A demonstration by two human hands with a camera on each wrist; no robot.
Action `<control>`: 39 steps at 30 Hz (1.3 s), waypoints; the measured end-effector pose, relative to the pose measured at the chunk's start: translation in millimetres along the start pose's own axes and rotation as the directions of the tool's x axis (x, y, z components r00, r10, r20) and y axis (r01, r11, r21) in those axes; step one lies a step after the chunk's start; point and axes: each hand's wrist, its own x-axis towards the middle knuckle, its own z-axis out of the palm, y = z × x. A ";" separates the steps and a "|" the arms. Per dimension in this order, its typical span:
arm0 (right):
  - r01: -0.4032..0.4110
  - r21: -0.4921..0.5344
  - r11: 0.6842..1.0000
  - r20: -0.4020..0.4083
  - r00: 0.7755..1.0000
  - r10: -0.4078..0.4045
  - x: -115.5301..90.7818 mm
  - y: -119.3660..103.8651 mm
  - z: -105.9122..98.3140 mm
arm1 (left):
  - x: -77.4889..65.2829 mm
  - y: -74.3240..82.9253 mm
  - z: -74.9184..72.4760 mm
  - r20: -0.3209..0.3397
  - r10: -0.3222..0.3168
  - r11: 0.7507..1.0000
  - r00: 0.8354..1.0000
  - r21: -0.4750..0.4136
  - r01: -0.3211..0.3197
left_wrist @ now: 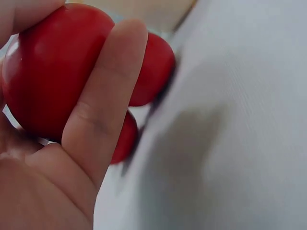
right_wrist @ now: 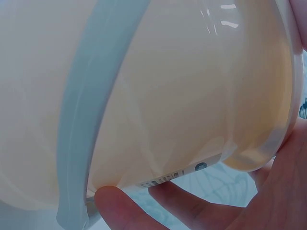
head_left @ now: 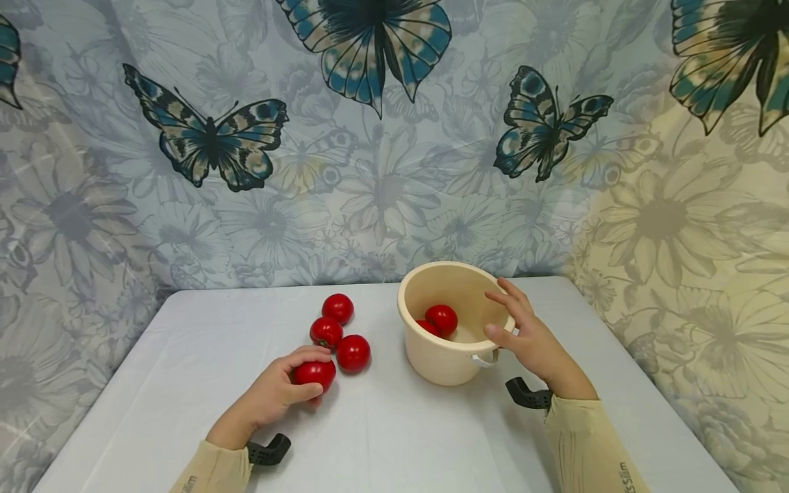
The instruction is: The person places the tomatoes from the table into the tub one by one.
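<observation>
My left hand (head_left: 268,396) grips a red tomato (head_left: 314,376) low over the white table. In the left wrist view, a finger lies along the side of that tomato (left_wrist: 53,72), and two more tomatoes show behind it. Three other tomatoes (head_left: 353,354) sit in a loose cluster just beyond the left hand. A cream bucket (head_left: 440,363) stands upright to the right, holding at least two tomatoes (head_left: 441,319). On its right side, my right hand (head_left: 536,346) holds the rim. Digits lie against the bucket wall (right_wrist: 168,110) in the right wrist view.
The bucket's pale handle (right_wrist: 88,120) hangs down along its outside. Behind the table (head_left: 394,445) hangs a cloth (head_left: 394,205) printed with butterflies and flowers. Each wrist wears a black curved mount (head_left: 269,450).
</observation>
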 end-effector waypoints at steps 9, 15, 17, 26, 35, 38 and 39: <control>-0.012 -0.001 1.000 0.008 1.000 0.012 1.1 -0.4 0.6 | -0.5 20.8 10.1 -0.001 -0.019 0.994 1.000 -0.111 0.019; -0.009 0.006 1.000 0.005 1.000 0.009 1.4 -0.6 0.9 | 0.1 29.3 16.2 -0.023 -0.041 0.989 0.999 -0.143 0.037; -0.005 0.004 1.000 -0.002 1.000 0.005 1.1 -0.8 0.9 | 0.7 31.6 17.6 -0.025 -0.049 0.988 0.998 -0.145 0.045; 0.000 -0.002 1.000 -0.005 1.000 0.000 1.1 0.7 -0.3 | 9.5 46.5 22.3 0.011 0.036 0.991 0.999 -0.131 -0.034; -0.001 -0.003 1.000 -0.003 1.000 0.001 1.2 0.0 -1.0 | 23.5 68.3 30.6 -0.031 0.087 0.995 0.996 -0.051 -0.089; -0.003 0.004 1.000 -0.002 1.000 0.003 0.4 0.1 -0.5 | 28.7 77.0 36.0 -0.028 0.090 0.994 0.996 -0.054 -0.091; -0.002 0.004 1.000 -0.003 1.000 0.002 0.2 0.3 -0.4 | 30.5 80.0 38.0 -0.026 0.090 0.994 0.996 -0.055 -0.091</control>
